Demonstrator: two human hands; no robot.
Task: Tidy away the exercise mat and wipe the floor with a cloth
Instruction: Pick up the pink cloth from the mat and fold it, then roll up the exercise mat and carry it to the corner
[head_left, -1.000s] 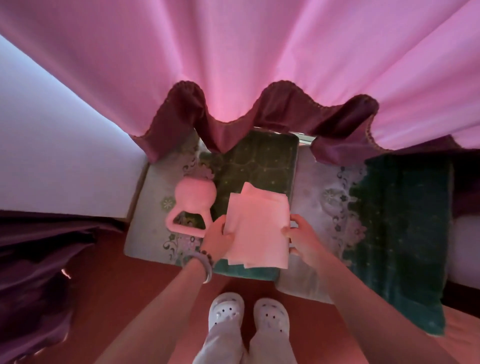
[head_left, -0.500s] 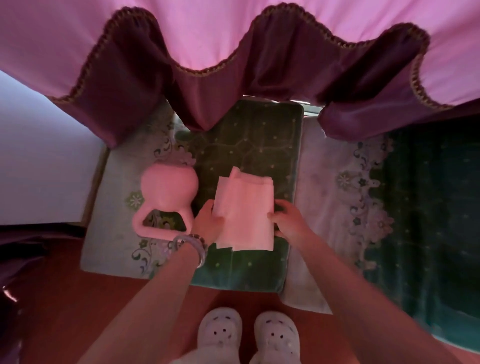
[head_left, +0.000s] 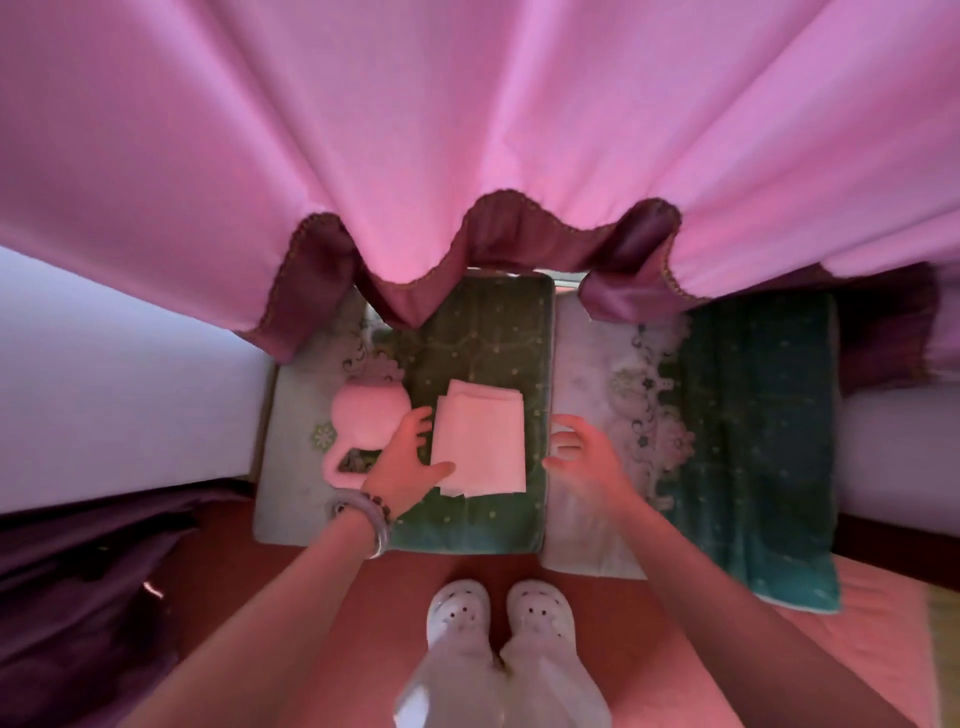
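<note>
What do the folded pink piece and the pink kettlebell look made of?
Folded pink piece: matte, soft sheet, cloth or thin foam; stacked layer edges show, texture too blurred to settle. Pink kettlebell: smooth moulded coating, perhaps vinyl or plastic; even, seamless, rounded surface.

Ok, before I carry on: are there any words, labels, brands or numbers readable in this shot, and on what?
None: no text can be read anywhere in the head view.
The folded cloth, pink kettlebell, curtain and white shoes show no lettering.
The green cushion carries only dots and floral patterns.
</note>
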